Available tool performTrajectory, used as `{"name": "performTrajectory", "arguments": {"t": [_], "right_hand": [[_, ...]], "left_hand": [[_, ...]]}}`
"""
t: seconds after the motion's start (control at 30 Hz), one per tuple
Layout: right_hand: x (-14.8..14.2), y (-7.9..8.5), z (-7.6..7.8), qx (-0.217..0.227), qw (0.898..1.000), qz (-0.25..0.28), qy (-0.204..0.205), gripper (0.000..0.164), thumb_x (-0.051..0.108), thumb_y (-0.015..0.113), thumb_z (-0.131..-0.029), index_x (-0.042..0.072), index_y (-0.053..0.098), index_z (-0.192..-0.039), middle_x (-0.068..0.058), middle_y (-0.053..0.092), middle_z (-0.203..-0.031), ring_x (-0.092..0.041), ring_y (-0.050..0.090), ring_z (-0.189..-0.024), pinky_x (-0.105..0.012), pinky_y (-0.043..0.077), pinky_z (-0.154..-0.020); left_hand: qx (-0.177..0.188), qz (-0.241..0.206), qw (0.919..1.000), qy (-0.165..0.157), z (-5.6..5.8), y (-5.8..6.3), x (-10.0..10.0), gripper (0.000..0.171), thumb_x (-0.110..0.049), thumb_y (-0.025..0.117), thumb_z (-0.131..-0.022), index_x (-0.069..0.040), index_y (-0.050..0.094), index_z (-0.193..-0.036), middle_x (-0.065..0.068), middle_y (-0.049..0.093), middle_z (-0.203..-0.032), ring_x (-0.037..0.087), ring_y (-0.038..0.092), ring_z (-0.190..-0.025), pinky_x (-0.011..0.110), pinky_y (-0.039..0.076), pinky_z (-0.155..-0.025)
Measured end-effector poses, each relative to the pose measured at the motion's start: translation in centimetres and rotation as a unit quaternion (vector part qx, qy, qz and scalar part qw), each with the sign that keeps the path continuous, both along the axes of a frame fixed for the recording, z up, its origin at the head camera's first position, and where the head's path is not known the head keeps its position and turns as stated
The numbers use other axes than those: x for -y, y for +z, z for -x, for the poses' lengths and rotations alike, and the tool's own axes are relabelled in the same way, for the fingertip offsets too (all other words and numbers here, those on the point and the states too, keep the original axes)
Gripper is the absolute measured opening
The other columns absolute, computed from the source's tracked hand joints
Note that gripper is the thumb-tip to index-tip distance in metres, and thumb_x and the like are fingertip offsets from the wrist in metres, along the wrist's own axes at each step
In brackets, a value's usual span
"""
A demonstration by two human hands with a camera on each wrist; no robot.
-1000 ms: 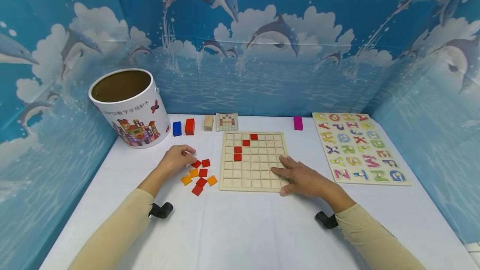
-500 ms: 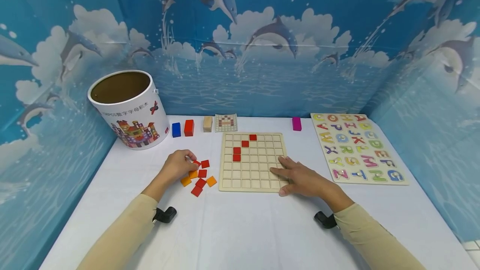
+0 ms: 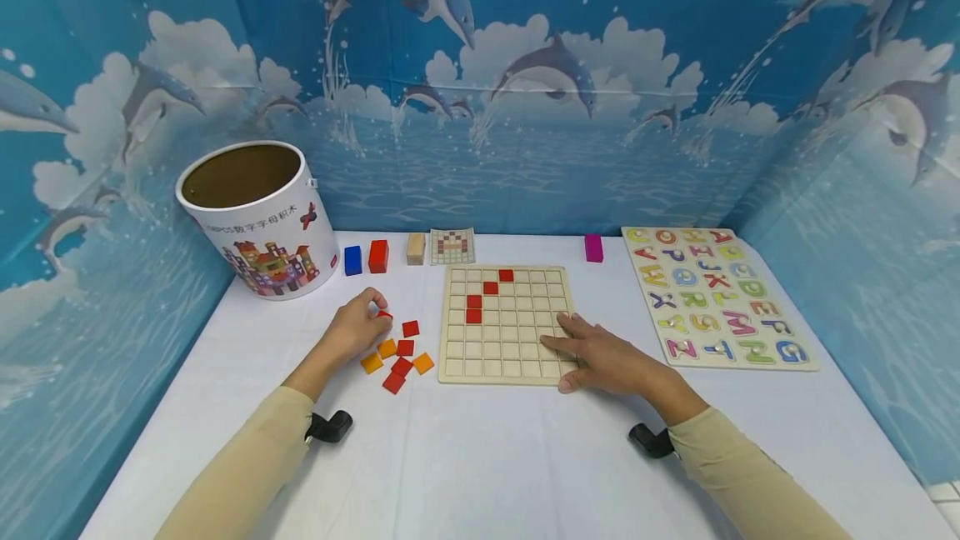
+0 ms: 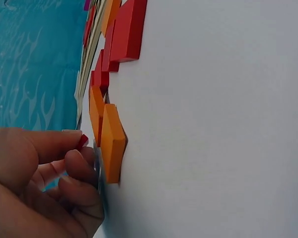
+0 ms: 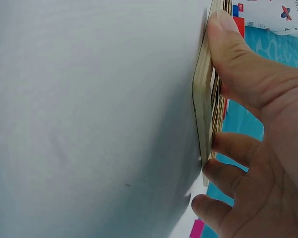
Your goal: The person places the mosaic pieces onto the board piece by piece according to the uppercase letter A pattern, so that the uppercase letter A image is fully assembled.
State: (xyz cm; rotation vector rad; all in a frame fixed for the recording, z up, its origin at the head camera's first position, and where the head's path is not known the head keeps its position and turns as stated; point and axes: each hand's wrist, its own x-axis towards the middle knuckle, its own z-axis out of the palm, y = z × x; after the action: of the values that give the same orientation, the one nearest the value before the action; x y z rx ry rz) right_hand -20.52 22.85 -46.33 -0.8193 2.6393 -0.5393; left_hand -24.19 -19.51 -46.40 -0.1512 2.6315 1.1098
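Note:
Thumb and forefinger of my left hand (image 3: 351,330) pinch a small red square tile (image 4: 83,142), held by its edge just above the table. Close beside that hand lie three orange tiles (image 3: 423,363) and several red tiles (image 3: 405,347), some touching one another. To their right is a wooden grid board (image 3: 517,350), with several red squares (image 3: 474,316) set in its upper left cells. My right hand (image 3: 603,357) rests on the board's right edge, fingers spread; in the right wrist view the thumb lies on the board's near edge.
Along the back stand a white bucket (image 3: 262,232), a blue block (image 3: 353,260), a red block (image 3: 378,256), a plain wooden block (image 3: 416,248), a small pattern card (image 3: 452,247) and a magenta block (image 3: 594,247). An alphabet puzzle board (image 3: 716,298) lies at the right.
My left hand has picked a red tile from the pile and drawn it slightly back and to the left. My right hand has stayed on the board.

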Motion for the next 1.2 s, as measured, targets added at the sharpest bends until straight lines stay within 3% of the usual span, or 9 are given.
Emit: {"name": "performTrajectory", "arguments": {"t": [0.17, 0.3, 0.43, 0.7, 0.9, 1.2], "right_hand": [[-0.1, -0.2, 0.0, 0.0, 1.0, -0.003, -0.001, 0.08, 0.05, 0.074, -0.086, 0.018, 0.048, -0.153, -0.021, 0.021, -0.167, -0.044, 0.013, -0.154, -0.065, 0.018, -0.119], [-0.2, -0.2, 0.0, -0.003, 1.0, -0.003, -0.001, 0.079, 0.05, 0.074, -0.086, 0.017, 0.048, -0.153, -0.022, 0.021, -0.167, -0.044, 0.013, -0.154, -0.065, 0.018, -0.119], [-0.3, -0.1, -0.1, -0.002, 1.0, 0.002, -0.003, 0.078, 0.048, 0.074, -0.087, 0.017, 0.048, -0.153, -0.022, 0.021, -0.167, -0.044, 0.013, -0.154, -0.065, 0.017, -0.119], [-0.2, -0.3, 0.0, -0.002, 1.0, 0.002, -0.003, 0.078, 0.049, 0.074, -0.087, 0.018, 0.048, -0.153, -0.021, 0.021, -0.167, -0.044, 0.013, -0.154, -0.064, 0.018, -0.119], [-0.1, -0.2, 0.1, -0.002, 1.0, 0.001, -0.003, 0.079, 0.05, 0.074, -0.086, 0.018, 0.048, -0.153, -0.021, 0.021, -0.167, -0.044, 0.013, -0.154, -0.065, 0.018, -0.119], [-0.2, -0.4, 0.2, 0.0, 1.0, 0.001, -0.003, 0.079, 0.051, 0.074, -0.086, 0.019, 0.048, -0.153, -0.02, 0.021, -0.167, -0.044, 0.013, -0.154, -0.064, 0.018, -0.119]], "left_hand": [[-0.012, -0.021, 0.9997, 0.011, 0.0, -0.1, 0.0, 0.029, -0.026, 0.067, -0.099, -0.014, 0.057, -0.123, 0.01, 0.058, -0.085, 0.022, 0.055, -0.068, 0.025, 0.049, -0.061], [-0.013, -0.081, 0.9965, 0.016, 0.0, -0.1, -0.8, 0.031, -0.026, 0.072, -0.097, -0.014, 0.06, -0.123, 0.01, 0.062, -0.083, 0.023, 0.057, -0.068, 0.026, 0.049, -0.061], [-0.011, -0.138, 0.9904, 0.004, -0.1, 0.1, -2.6, 0.033, -0.021, 0.075, -0.094, -0.014, 0.062, -0.124, 0.01, 0.064, -0.085, 0.023, 0.058, -0.068, 0.026, 0.049, -0.062], [0.015, -0.165, 0.9859, -0.027, -0.2, -0.2, -6.8, 0.033, -0.018, 0.076, -0.093, -0.017, 0.064, -0.123, 0.008, 0.067, -0.087, 0.021, 0.055, -0.063, 0.025, 0.046, -0.055], [-0.004, -0.157, 0.9859, -0.057, -0.5, -0.8, -8.9, 0.028, -0.015, 0.077, -0.09, -0.013, 0.064, -0.115, 0.007, 0.065, -0.077, 0.019, 0.056, -0.059, 0.027, 0.047, -0.055], [-0.071, -0.059, 0.9906, -0.101, -0.5, -0.9, -10.8, 0.021, -0.015, 0.078, -0.088, -0.013, 0.067, -0.106, 0.002, 0.057, -0.073, 0.016, 0.051, -0.061, 0.027, 0.039, -0.055]]}}
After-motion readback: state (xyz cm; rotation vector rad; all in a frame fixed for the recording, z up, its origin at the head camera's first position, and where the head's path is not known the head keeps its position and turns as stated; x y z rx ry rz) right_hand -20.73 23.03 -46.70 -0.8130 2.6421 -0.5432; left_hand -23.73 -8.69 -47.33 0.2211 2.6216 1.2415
